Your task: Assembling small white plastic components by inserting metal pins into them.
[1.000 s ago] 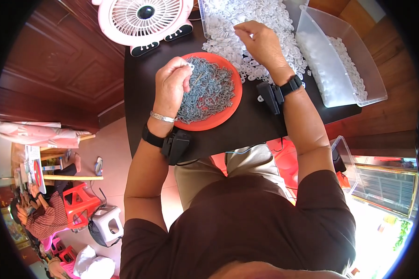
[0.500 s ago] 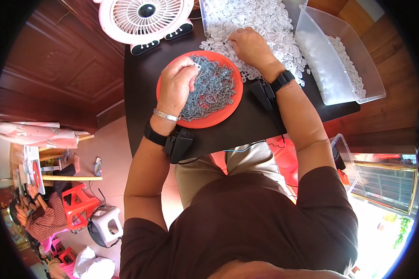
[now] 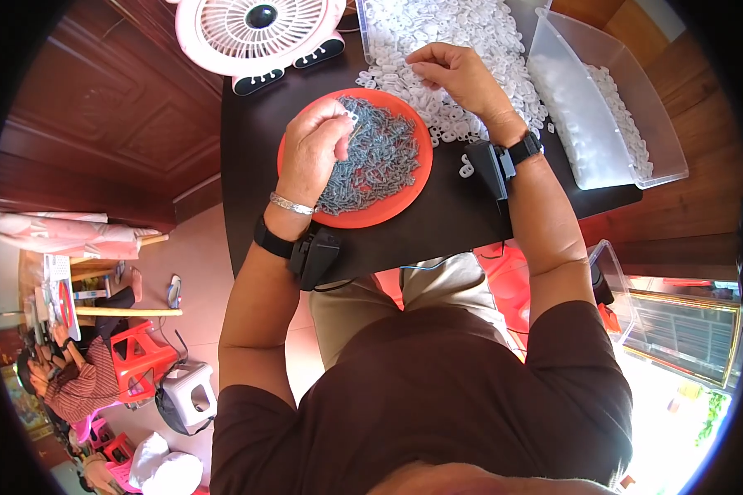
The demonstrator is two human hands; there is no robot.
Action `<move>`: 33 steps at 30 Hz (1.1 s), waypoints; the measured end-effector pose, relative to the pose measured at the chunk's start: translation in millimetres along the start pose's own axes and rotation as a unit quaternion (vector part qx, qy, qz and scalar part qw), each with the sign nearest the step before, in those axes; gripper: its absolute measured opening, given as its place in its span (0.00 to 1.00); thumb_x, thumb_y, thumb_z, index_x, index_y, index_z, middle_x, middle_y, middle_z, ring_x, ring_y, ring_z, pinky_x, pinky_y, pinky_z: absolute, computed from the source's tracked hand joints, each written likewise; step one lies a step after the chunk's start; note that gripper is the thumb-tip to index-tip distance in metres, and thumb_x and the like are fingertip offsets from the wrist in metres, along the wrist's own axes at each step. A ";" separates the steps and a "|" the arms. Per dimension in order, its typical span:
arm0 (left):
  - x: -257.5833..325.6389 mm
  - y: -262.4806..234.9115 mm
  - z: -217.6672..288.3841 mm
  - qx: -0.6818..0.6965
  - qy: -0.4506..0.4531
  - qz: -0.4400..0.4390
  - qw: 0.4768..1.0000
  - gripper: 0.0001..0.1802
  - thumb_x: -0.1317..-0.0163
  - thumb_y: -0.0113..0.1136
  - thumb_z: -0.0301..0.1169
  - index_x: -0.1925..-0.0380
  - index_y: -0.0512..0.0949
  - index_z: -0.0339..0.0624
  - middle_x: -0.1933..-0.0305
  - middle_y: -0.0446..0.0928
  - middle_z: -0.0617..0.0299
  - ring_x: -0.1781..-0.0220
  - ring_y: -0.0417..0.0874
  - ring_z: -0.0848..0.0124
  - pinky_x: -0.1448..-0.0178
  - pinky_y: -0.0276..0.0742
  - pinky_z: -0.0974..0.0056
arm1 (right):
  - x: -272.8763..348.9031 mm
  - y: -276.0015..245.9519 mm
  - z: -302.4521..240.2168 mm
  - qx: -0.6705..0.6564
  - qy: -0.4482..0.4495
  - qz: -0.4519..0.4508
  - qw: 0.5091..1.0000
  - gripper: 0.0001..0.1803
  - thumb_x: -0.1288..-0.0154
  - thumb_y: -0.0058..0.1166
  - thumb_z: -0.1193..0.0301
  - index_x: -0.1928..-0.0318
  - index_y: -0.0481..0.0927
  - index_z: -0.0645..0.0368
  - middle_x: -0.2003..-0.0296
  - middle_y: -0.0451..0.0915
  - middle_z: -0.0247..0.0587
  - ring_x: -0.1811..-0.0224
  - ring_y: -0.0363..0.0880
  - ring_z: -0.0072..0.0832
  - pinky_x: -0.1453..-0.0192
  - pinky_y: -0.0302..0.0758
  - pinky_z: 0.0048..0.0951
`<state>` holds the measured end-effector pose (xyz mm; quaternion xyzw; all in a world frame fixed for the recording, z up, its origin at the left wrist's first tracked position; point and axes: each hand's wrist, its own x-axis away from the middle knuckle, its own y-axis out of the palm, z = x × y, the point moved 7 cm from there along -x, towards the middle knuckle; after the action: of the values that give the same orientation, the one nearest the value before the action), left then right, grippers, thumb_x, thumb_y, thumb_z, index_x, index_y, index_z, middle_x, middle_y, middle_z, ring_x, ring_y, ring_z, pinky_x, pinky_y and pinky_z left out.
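My left hand (image 3: 311, 147) is closed in a pinch on a small white plastic clip (image 3: 352, 117) with holes in it. It hovers over the left side of an orange-red round plate (image 3: 425, 161), which is heaped with grey screws (image 3: 376, 157). My right hand (image 3: 462, 78) is above the near part of a big pile of white plastic clips (image 3: 446, 29). Its thumb and forefinger come close together; whether a clip is between them, I cannot make out against the white pile.
A pink and white fan (image 3: 260, 37) stands at the table's far left. To the right of the pile, a clear plastic bin (image 3: 586, 140) lies tilted with more white pieces inside. Loose clips (image 3: 466, 167) rest near my right wrist. Another person (image 3: 82, 384) sits at far left.
My right hand has shifted slightly right and its fingers have drawn up from the white pile. Loose clips beside my right wrist now show. My left hand stays in place with its clip.
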<state>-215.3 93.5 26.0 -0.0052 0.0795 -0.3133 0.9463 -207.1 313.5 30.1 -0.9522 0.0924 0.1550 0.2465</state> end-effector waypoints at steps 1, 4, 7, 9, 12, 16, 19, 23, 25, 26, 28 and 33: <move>0.2 -0.5 0.0 -0.001 -0.001 0.001 1.000 0.09 0.41 0.47 0.30 0.78 0.71 0.40 0.83 0.68 0.68 0.81 0.67 0.80 0.75 0.60 0.75 | 1.0 5.9 1.9 -0.046 0.041 -0.029 0.998 0.12 0.39 0.55 0.71 0.57 0.80 0.63 0.69 0.81 0.32 0.69 0.77 0.19 0.61 0.75 0.22; -0.1 0.5 -0.3 -0.006 -0.005 -0.005 1.000 0.10 0.41 0.48 0.31 0.78 0.71 0.40 0.83 0.69 0.68 0.80 0.68 0.80 0.74 0.61 0.75 | 4.3 17.3 1.6 -0.100 0.092 -0.086 0.987 0.12 0.38 0.54 0.73 0.54 0.79 0.63 0.67 0.80 0.31 0.65 0.76 0.17 0.57 0.74 0.19; -1.0 -1.7 -2.7 -0.026 -0.010 0.013 1.000 0.09 0.41 0.49 0.32 0.76 0.73 0.39 0.81 0.71 0.67 0.79 0.68 0.80 0.72 0.62 0.75 | 10.1 32.9 -13.8 -0.127 0.060 -0.143 0.980 0.13 0.38 0.53 0.77 0.52 0.78 0.63 0.64 0.80 0.32 0.60 0.76 0.16 0.53 0.74 0.19; -2.3 -0.4 -5.4 -0.038 -0.005 0.001 0.999 0.09 0.41 0.50 0.32 0.74 0.75 0.38 0.80 0.72 0.66 0.77 0.69 0.80 0.71 0.62 0.76 | 15.9 45.1 -28.2 -0.152 0.017 -0.190 0.970 0.16 0.40 0.52 0.83 0.51 0.77 0.63 0.60 0.80 0.35 0.58 0.76 0.18 0.49 0.73 0.21; -4.8 3.1 -0.1 -0.086 0.084 0.006 0.993 0.07 0.45 0.55 0.28 0.77 0.72 0.34 0.75 0.70 0.63 0.74 0.70 0.75 0.68 0.64 0.70 | 25.3 55.9 -41.9 -0.197 0.013 -0.182 0.963 0.18 0.42 0.53 0.85 0.50 0.76 0.64 0.61 0.80 0.35 0.58 0.76 0.18 0.50 0.73 0.20; 0.3 13.9 5.0 -0.129 0.090 -0.053 0.986 0.06 0.47 0.55 0.26 0.76 0.73 0.32 0.73 0.70 0.59 0.71 0.72 0.70 0.65 0.66 0.67 | 30.1 62.2 -54.6 -0.059 0.005 -0.190 0.980 0.19 0.45 0.54 0.84 0.51 0.75 0.63 0.65 0.80 0.35 0.59 0.77 0.19 0.52 0.74 0.21; 1.2 14.8 3.0 -0.145 0.082 -0.068 0.984 0.06 0.46 0.54 0.25 0.76 0.73 0.32 0.77 0.71 0.60 0.73 0.72 0.70 0.67 0.67 0.67 | 31.8 67.0 -57.5 -0.080 -0.004 -0.206 0.975 0.17 0.45 0.54 0.84 0.53 0.76 0.63 0.65 0.80 0.35 0.60 0.77 0.19 0.52 0.74 0.21; 0.7 12.9 -2.3 -0.094 -0.025 -0.057 0.994 0.06 0.47 0.55 0.26 0.78 0.74 0.34 0.79 0.72 0.63 0.78 0.69 0.76 0.71 0.64 0.71 | 33.6 68.6 -57.9 -0.058 -0.014 -0.219 0.974 0.15 0.44 0.55 0.83 0.54 0.76 0.63 0.65 0.80 0.35 0.60 0.78 0.20 0.51 0.74 0.22; -0.4 8.0 -5.7 -0.035 -0.035 -0.057 0.997 0.07 0.45 0.54 0.29 0.77 0.75 0.37 0.79 0.73 0.66 0.78 0.70 0.80 0.73 0.63 0.75 | 32.2 70.2 -52.3 -0.154 0.010 -0.219 0.964 0.14 0.43 0.56 0.82 0.54 0.77 0.64 0.65 0.80 0.35 0.61 0.78 0.21 0.51 0.75 0.22; -0.9 6.1 -6.0 0.002 -0.045 -0.054 0.998 0.08 0.45 0.53 0.30 0.77 0.76 0.38 0.80 0.73 0.66 0.79 0.70 0.80 0.74 0.63 0.75 | 31.4 71.1 -50.1 -0.203 0.029 -0.225 0.952 0.12 0.42 0.57 0.79 0.56 0.77 0.63 0.66 0.80 0.34 0.63 0.78 0.20 0.55 0.75 0.21; -1.6 -2.1 -7.3 0.058 -0.035 -0.017 0.998 0.09 0.44 0.52 0.31 0.76 0.76 0.37 0.79 0.74 0.65 0.80 0.71 0.80 0.74 0.64 0.75 | 30.0 68.1 -49.0 -0.203 0.057 -0.217 0.953 0.11 0.42 0.56 0.79 0.56 0.77 0.63 0.66 0.80 0.35 0.64 0.78 0.19 0.57 0.76 0.20; -2.6 -11.1 -0.1 0.075 -0.013 0.002 0.997 0.09 0.44 0.52 0.30 0.76 0.76 0.36 0.79 0.75 0.63 0.80 0.72 0.79 0.74 0.64 0.75 | 26.8 66.3 -40.1 -0.222 0.069 -0.195 0.953 0.11 0.39 0.56 0.74 0.57 0.77 0.63 0.67 0.80 0.34 0.67 0.78 0.18 0.61 0.77 0.19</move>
<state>-223.9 86.1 26.9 0.0617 0.0439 -0.3160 0.9457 -188.8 233.8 25.0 -0.9908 -0.1147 0.0549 0.0471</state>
